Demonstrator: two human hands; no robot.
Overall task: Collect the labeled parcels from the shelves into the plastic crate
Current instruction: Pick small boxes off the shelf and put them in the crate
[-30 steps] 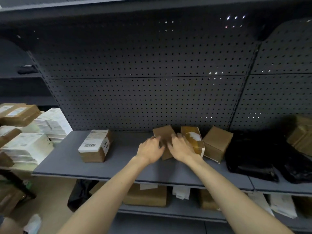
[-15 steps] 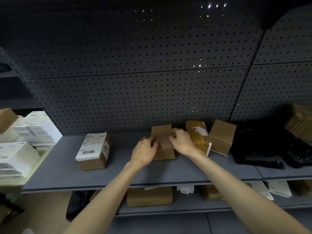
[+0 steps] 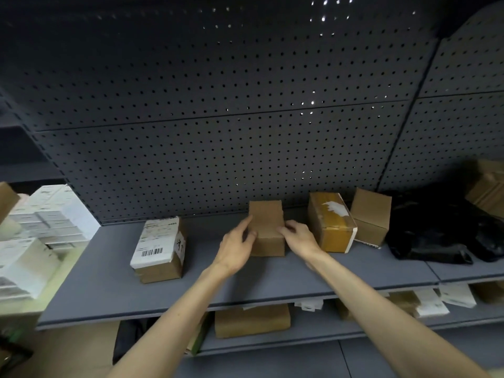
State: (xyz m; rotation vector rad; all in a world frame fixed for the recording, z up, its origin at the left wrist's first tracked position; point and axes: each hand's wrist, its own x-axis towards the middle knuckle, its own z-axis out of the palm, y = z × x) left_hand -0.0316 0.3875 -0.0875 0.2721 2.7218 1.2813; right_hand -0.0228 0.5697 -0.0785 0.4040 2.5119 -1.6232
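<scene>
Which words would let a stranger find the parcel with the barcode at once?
Find the grey shelf below the pegboard wall. On its left part one brown parcel stands alone, left of the plain box. Only this parcel has a big white barcode label over its top.

matt brown cardboard box (image 3: 266, 230) on a matt grey perforated-metal shelf (image 3: 114, 282); glossy black plastic bag (image 3: 433, 236).

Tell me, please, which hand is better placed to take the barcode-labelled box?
Left, likely: the left hand holds the plain box on the side nearer the barcode-labelled box; the right hand is farther.
</scene>
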